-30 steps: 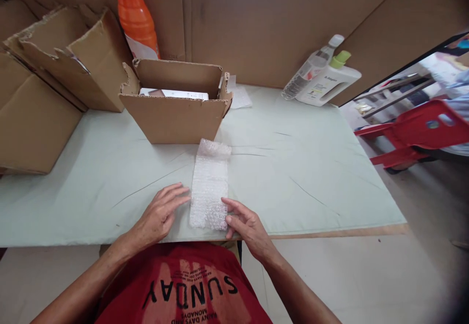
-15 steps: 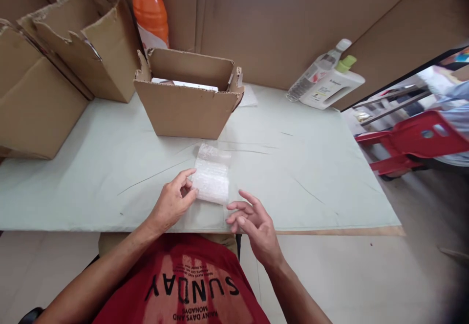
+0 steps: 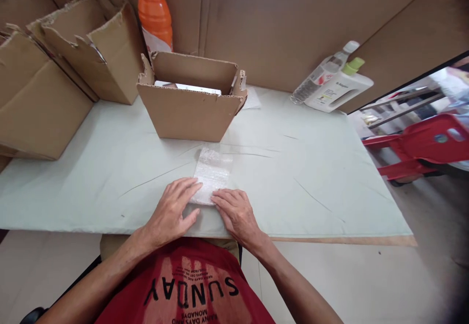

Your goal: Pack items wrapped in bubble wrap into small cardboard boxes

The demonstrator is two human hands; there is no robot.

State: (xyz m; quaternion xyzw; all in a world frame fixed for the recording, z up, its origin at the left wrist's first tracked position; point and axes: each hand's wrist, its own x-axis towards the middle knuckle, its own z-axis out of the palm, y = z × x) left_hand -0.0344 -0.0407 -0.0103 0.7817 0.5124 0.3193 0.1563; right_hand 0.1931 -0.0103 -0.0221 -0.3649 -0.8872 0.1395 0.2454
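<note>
We note the writing first, from the left. On the red shirt [image 3: 161,265], upside down from this view, we read "SUNDAY" and, below it, "RAINY DAYS AND MONADYS", spelled so. The clear bottle [image 3: 317,80] bears a reddish label, and the white jug [image 3: 335,89] beside it bears fine print; we cannot read either reliably.

Compared with half a second ago, the left hand [image 3: 172,210] has gone from a bent-fingered hold at the side of the bubble wrap [image 3: 210,172] to lying flatter, its fingers outstretched over the left edge and its thumb spread away, grasping nothing. The right hand [image 3: 236,211], then raised clear to the right, now rests its fingers on the near right corner. Its thumb is hidden, so we cannot tell whether it pinches. The wrap lies flat on the table [image 3: 311,162], between the hands and the open box.

Around these, from the left, we record two torn-edged cartons [image 3: 44,104] [image 3: 122,53], an orange bottle [image 3: 156,13] behind, and the open box [image 3: 188,116] holding a white item [image 3: 186,88]. The box stands just beyond the wrap's far end. A white sheet [image 3: 252,99] lies at its right; farther right, past the table, is a red chair [image 3: 427,140].
</note>
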